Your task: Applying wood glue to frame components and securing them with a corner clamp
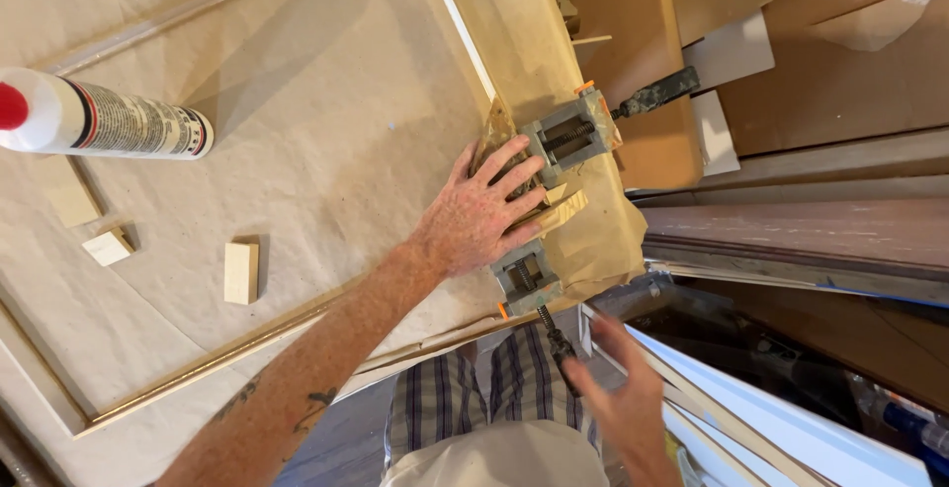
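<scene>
Head view, near edge: right hand (623, 388) at 5 o'clock, blurred, fingers spread loosely, holding nothing, just beside the lower clamp handle (556, 341). Above it at 6 o'clock, checked shorts (465, 398). Mid-frame: left hand (486, 212), fingers splayed wide, pressed flat on the joint (554, 208) of two wooden strips, between the jaws of a corner clamp (565, 139) at 1 o'clock. Left at 9 o'clock: three small wood blocks (240, 271) on paper-covered table (326, 101). Farther, at 10 o'clock: glue bottle (104, 119) lying on its side.

Grey corner clamp (554, 156) (two screws) grips pale wood strips (560, 212) — table corner.
</scene>
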